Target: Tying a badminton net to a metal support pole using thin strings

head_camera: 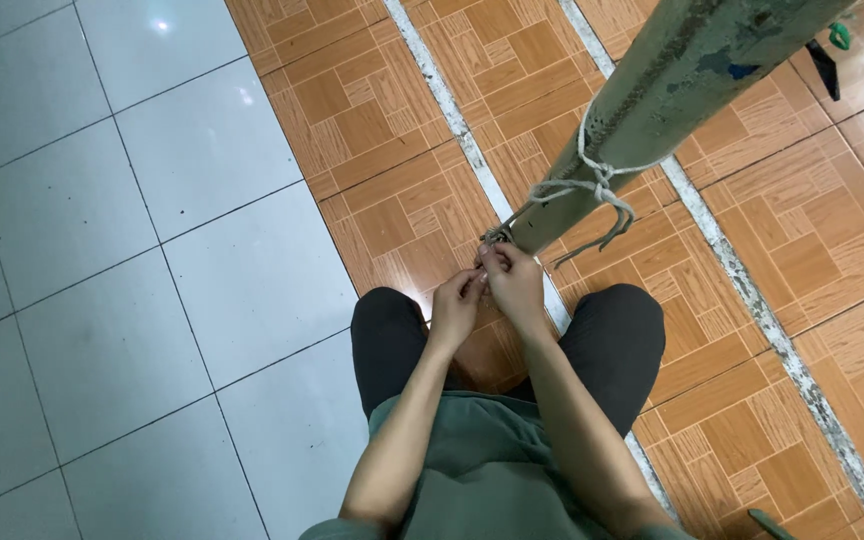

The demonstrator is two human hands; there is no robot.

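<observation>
The person squats on the floor, knees apart, with both hands raised to the foot of a slanted grey-green pole [672, 85]. A pale, frayed rope [592, 182] is wound around the pole partway up and knotted there, with loose ends hanging below the knot and 1 strand running down to the hands.

The left hand [455, 303] and the right hand [515, 283] meet at the lower end of that strand [498, 236], just at the base of the pole. Both are closed to a narrow pinch, fingertips pressed on the rope end; the exact hold of each finger is too small to tell.

To do this well, it seems wise to keep the strand taut between the 2 hands, 1 pinching to anchor while the other works the end, close to the pole so nothing slackens.

Around them lie brown wood-pattern tiles [382, 130] and white tiles [102, 250].
</observation>
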